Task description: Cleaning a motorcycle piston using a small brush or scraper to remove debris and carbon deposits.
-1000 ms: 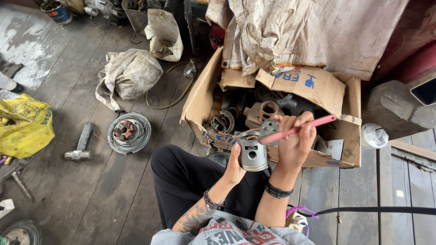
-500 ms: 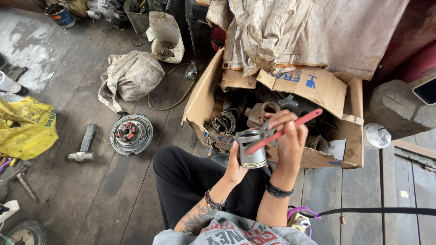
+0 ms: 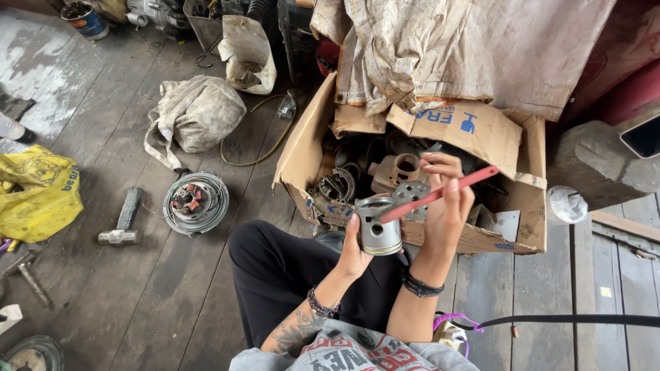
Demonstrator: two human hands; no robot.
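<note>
So my left hand (image 3: 354, 251) has its grip wrapped round the metal piston (image 3: 379, 233), held over my lap by the cardboard box (image 3: 481, 130). Right hand (image 3: 447, 206) pinches the red stick (image 3: 440, 194), tip at its rim. I'd keep that piston steady and poke gently.

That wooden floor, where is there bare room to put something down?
Bare planks lie between the hammer, the round motor part and the person's leg. The cardboard box is crammed with metal parts, just beyond the left hand holding the piston.
</note>
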